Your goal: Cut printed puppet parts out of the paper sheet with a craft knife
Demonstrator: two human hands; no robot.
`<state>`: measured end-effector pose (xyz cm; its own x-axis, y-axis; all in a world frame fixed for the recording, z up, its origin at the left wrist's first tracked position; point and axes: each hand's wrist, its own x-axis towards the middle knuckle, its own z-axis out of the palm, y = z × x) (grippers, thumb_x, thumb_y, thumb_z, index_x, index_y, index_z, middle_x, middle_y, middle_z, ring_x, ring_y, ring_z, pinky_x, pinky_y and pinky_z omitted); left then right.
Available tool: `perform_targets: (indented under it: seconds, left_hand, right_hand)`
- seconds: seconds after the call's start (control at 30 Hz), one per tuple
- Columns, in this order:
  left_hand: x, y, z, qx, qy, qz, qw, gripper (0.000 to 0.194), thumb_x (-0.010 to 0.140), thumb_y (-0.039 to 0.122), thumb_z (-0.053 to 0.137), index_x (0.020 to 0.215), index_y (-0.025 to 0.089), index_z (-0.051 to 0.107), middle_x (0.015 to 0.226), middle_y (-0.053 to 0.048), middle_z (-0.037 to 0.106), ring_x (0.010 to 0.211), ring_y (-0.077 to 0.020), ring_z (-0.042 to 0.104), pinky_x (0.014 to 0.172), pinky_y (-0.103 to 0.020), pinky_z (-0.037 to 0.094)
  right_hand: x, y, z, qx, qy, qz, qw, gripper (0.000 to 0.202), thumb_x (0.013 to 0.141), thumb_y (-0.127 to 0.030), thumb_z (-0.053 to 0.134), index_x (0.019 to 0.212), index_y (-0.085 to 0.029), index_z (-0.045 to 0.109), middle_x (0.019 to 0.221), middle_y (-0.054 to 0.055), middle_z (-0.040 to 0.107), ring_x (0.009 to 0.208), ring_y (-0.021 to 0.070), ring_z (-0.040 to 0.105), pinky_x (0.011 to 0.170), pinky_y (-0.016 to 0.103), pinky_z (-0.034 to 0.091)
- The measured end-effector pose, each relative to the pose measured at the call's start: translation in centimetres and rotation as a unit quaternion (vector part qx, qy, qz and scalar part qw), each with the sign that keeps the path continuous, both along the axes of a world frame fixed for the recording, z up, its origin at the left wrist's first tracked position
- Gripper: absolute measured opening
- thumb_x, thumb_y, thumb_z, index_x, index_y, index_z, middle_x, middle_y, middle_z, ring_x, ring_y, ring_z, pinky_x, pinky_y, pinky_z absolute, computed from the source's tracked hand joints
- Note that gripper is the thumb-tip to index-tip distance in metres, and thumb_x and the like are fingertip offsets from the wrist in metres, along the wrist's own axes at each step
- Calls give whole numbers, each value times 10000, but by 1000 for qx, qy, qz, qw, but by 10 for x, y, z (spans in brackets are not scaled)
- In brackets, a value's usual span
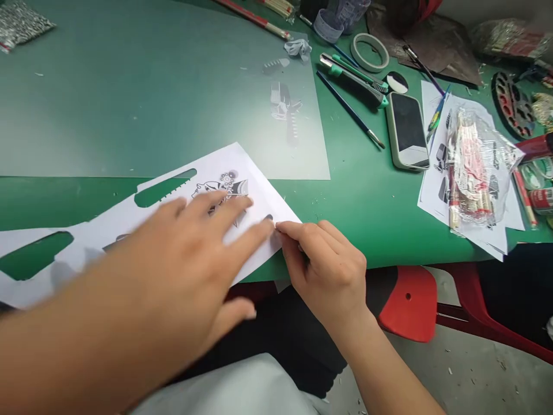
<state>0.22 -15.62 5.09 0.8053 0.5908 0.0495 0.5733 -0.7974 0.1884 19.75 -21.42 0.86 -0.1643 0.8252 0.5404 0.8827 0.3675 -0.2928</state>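
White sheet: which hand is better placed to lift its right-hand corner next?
Probably your right hand: its fingertips are close together near that corner of the white sheet, while your left hand is spread over the printed drawing.

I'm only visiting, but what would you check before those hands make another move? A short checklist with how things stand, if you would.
1. Left hand over the printed paper: ok, fingers spread. Whether it presses down: cannot tell, it is blurred.
2. Right hand at the paper's edge: ok, thumb and forefinger pinched there. What they grip: cannot tell.
3. Paper off the translucent sheet: not ok, its far corner overlaps it.
4. Utility knife away from both hands: ok, it lies beyond them.
5. Phone off the paper under the hands: ok, it lies apart.
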Motion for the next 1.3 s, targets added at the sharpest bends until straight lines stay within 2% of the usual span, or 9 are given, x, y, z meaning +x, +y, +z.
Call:
perform_targets:
  seconds: [0.1,0.2,0.47,0.57,0.7,0.8,0.87,1.03,1.3]
  left_hand:
    - [-4,-47,-29,58,13,53,997,698,859,480,626,1488,254,423,1571,-195,438,1393,-534,434,1025,-782,370]
    - [-10,-56,-47,65,23,48,996,673,844,155,558,1491,263,404,1638,-176,333,1488,-504,320,1122,-801,214]
    - [-46,9,-15,4,-4,-129,992,528,868,197,464,1346,376,599,1563,54,492,1412,-200,504,1283,-378,130]
    - [-53,29,-11,-9,-26,-150,988,614,758,98,405,1177,446,688,1454,159,586,1388,-188,505,1273,-440,70]
    - [-55,37,-13,-22,-37,-171,984,540,806,146,373,1114,428,716,1440,123,601,1347,-229,512,1209,-496,171]
    - [-51,37,-9,-59,-31,-155,986,307,940,460,467,1118,394,708,1465,86,583,1361,-249,494,1146,-409,276]
    - [-43,43,-5,-71,-31,-128,989,386,929,631,471,1104,380,707,1364,61,653,1273,-276,543,1050,-397,344]
    - [-8,79,-3,-121,35,-131,983,316,891,439,451,987,336,734,963,-1,704,793,-215,545,852,-395,411]
    - [33,103,-21,-166,38,-131,977,643,639,426,728,1272,340,654,1614,4,385,1420,-353,394,1202,-578,251]
  right_hand:
    - [-1,1,0,-9,20,-15,1000,110,930,-68,612,933,-144,692,723,-8,709,592,109,484,558,268,430]
    - [1,2,1,-26,42,-11,999,111,923,-71,618,938,-140,704,731,-7,709,613,108,543,572,261,447]
    - [22,6,7,-43,-1,66,997,150,939,-73,601,966,-157,722,739,12,663,654,114,551,586,248,431]
    - [26,9,8,-51,-27,90,994,154,952,-84,582,945,-152,720,763,19,678,673,116,554,579,249,421]
    - [26,12,8,-44,-49,136,988,124,959,-114,583,909,-145,691,735,11,664,641,121,510,576,263,414]
    - [24,13,8,-42,-73,167,982,134,955,-102,572,887,-141,680,709,11,633,621,130,458,570,277,398]
    - [23,15,8,-53,-85,179,979,143,953,-93,562,899,-141,685,744,22,648,637,137,455,579,283,399]
    - [22,22,9,-54,-108,199,973,135,916,-60,593,927,-131,708,856,52,697,683,143,476,601,295,410]
    - [22,29,12,-70,-125,223,964,143,944,-93,577,891,-145,700,810,31,691,673,139,462,587,303,394]
